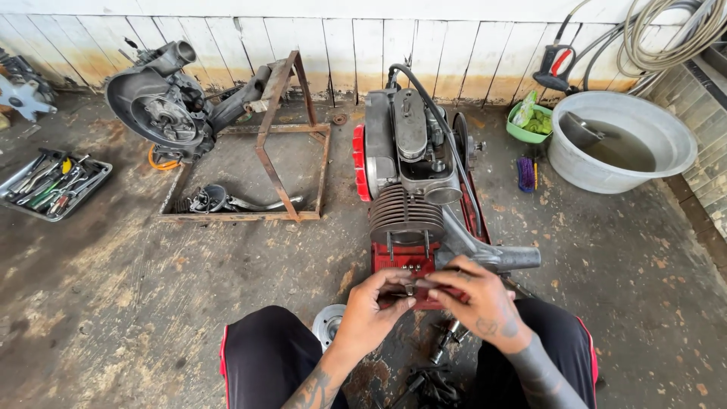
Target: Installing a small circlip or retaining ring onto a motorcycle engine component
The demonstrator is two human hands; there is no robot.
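On a stained concrete workshop floor (151, 303), we see a grey finned engine (413, 189) on a red stand (401, 261) at centre. Near us, above the knees, the left hand (371, 307) and right hand (477, 299) meet fingertip to fingertip, curled and pinching what seems a small metal part (413, 288); it is too tiny to identify. A tool tray (53, 185) lies far left.

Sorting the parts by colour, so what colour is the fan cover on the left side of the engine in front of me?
Red: the fan cover on the engine shows best in the head view.
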